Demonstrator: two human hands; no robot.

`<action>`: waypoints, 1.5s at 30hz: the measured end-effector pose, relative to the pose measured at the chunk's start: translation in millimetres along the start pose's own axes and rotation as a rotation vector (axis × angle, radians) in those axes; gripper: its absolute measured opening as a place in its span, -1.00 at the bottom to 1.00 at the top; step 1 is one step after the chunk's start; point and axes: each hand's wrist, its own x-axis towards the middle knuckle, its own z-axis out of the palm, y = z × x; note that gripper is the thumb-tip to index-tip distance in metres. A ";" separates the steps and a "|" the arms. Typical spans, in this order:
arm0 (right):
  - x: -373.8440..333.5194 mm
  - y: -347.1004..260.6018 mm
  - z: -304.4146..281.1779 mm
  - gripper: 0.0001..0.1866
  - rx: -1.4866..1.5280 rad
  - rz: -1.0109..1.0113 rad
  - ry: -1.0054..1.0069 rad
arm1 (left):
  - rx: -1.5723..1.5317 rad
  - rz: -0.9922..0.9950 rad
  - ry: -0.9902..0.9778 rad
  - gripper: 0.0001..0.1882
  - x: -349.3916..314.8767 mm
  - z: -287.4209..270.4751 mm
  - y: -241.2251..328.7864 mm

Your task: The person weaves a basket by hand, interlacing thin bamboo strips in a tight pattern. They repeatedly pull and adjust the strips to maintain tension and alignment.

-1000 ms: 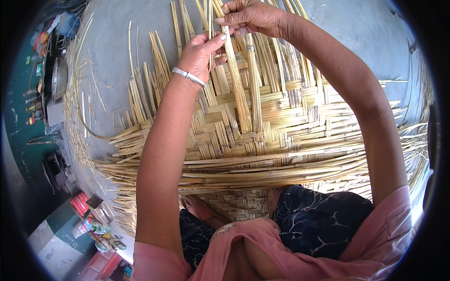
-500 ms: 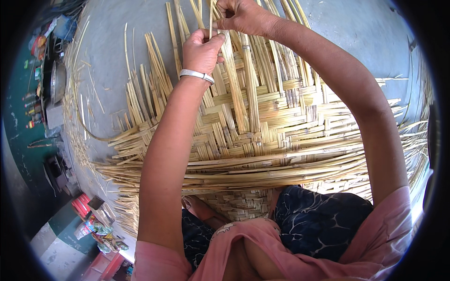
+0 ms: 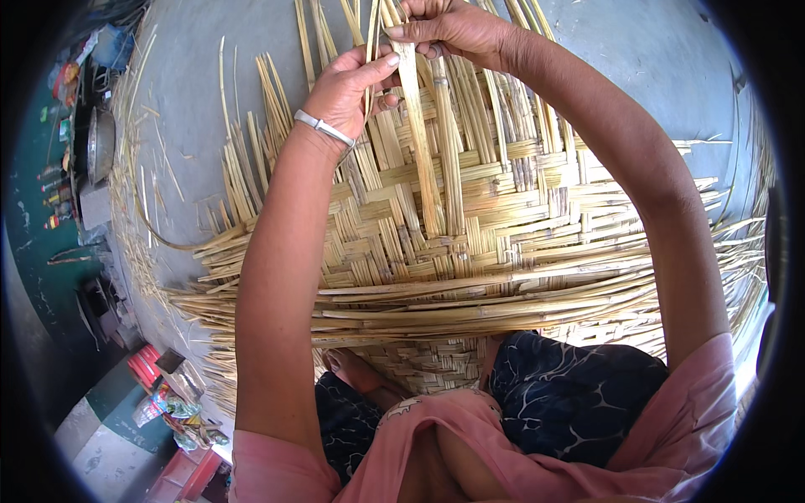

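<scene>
A partly woven mat of pale split cane (image 3: 486, 197) spreads across the floor before me, its upright strips fanning away at the far side. At the far edge of the view, my right hand (image 3: 440, 32) pinches a raised bundle of cane strips (image 3: 411, 101) between thumb and fingers. Just left of it and lower, my left hand (image 3: 348, 88) is closed round thin strips next to that same bundle, thumb nearly touching it. A pale band circles my left wrist. The bundle's lower end runs down into the weave.
Long loose canes (image 3: 470, 314) lie crosswise over the near part of the mat, close to my legs. Cut scraps litter the grey floor (image 3: 189, 75) at the left. A metal pan (image 3: 101, 147), red containers (image 3: 144, 369) and household goods stand along the left side.
My left hand has shifted left and slightly nearer me, its wrist turned. The right hand has moved slightly right, still holding the raised strips, whose tops have spread.
</scene>
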 end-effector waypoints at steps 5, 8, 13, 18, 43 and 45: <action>2.8 0.3 -9.8 -0.88 0.027 0.081 -0.070 | 0.245 0.066 0.132 -0.81 2.1 7.0 -0.5; 9.3 3.7 -9.5 -0.87 -0.029 0.087 -0.149 | 0.493 0.165 0.240 -0.80 8.2 11.3 -4.3; 6.9 6.0 -5.5 -0.90 -0.227 0.094 -0.061 | 0.368 0.084 0.148 -0.80 1.7 5.8 -14.0; 3.8 8.4 -0.2 -0.87 -0.297 0.035 0.032 | 0.422 -0.096 0.089 -0.78 -21.7 5.9 -38.4; -9.3 64.1 22.2 -0.82 -0.232 0.085 -0.160 | 0.774 0.043 0.165 -0.72 -58.8 -3.0 -93.3; -10.1 61.2 20.1 -0.91 -0.319 0.089 -0.131 | 0.821 -0.020 0.084 -0.72 -66.5 -5.3 -92.0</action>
